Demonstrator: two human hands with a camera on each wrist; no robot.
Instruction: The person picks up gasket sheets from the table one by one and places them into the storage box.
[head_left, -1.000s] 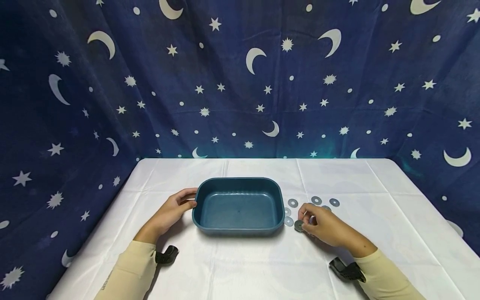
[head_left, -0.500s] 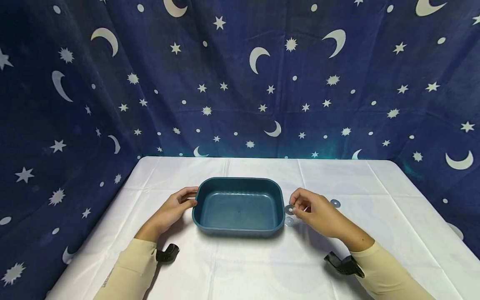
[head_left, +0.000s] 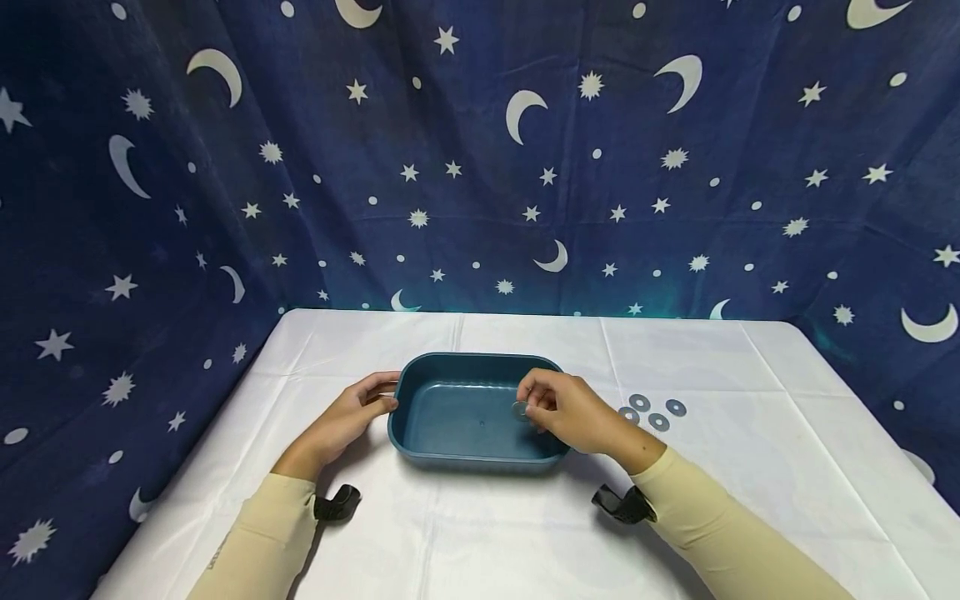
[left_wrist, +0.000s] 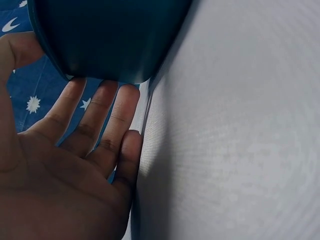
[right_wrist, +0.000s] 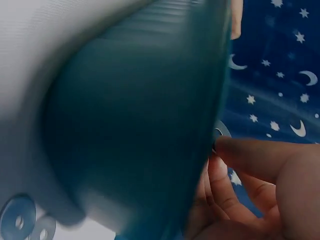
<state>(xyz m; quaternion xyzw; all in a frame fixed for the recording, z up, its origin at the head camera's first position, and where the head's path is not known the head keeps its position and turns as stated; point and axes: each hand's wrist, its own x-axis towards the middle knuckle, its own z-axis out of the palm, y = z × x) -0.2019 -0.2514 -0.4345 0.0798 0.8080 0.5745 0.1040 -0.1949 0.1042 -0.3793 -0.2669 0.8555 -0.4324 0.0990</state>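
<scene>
Foreground: beige sleeves (head_left: 258,533), each with a black wrist camera (head_left: 626,504). Middle ground, left: the left hand (head_left: 345,421) rests with extended fingers against the outer end wall of the blue box (head_left: 480,458), gripping nothing; light, even contact should steady the box, whereas a hard push could slide it along the white tablecloth (head_left: 487,542). Middle ground, right: the right hand (head_left: 570,408) pinches one washer (head_left: 518,408) between thumb and forefinger, over the box's interior and right of centre. The step in hand appears to be lowering this disc inside; it is best brought close to the floor before the thumb lifts away, since a thin ring dropped from height may bounce or roll. A raised wrist should spare the right rim a knock. Farther right: four washers (head_left: 663,426) lie flat, the leftmost close beside the right wrist. Background: a dark blue backdrop (head_left: 450,125) printed with moons and stars
</scene>
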